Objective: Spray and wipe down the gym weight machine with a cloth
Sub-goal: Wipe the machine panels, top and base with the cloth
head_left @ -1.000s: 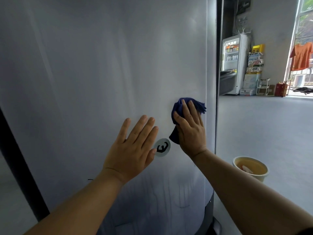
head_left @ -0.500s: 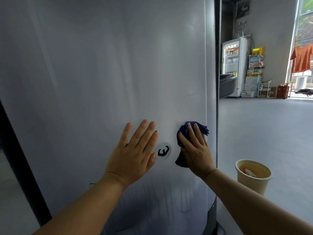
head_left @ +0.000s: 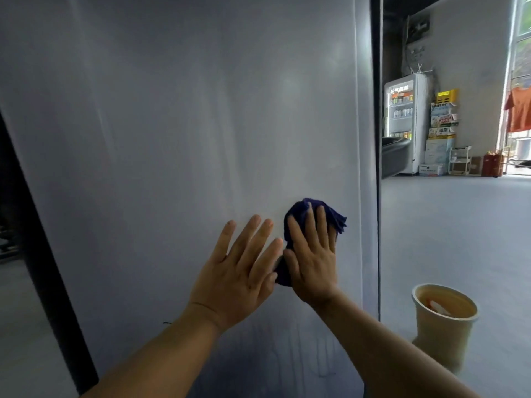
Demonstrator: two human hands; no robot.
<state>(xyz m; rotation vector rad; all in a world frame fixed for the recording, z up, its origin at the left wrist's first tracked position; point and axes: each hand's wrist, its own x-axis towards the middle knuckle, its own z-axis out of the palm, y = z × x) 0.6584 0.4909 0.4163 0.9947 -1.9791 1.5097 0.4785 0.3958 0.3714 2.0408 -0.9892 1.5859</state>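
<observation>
- Dark upright (head_left: 37,254): black frame member at the far left edge, just beside the panel.
- Machine panel (head_left: 178,145): broad grey sheet filling most of the view. Faint vertical streaks on the upper part; thin drip lines run down near the bottom, so the surface looks wet. Judged sprayed and partly wiped, with lower section likely still to do.
- Left hand (head_left: 238,271): flat on the panel, fingers straight and spread wide, holding nothing; apparently bracing.
- Cloth (head_left: 333,216): dark blue, bunched, pressed against the panel near its right edge; part of it shows below the right palm as well.
- Right hand (head_left: 311,259): laid over the cloth, fingers extended and pressing it to the surface, touching the left hand's little finger.
- Bucket (head_left: 439,331): cream, on the floor to the right, holding brownish water.
- Fridge (head_left: 402,119): lit drinks cooler against the far wall, well apart.
- Spray bottle: not in view.
</observation>
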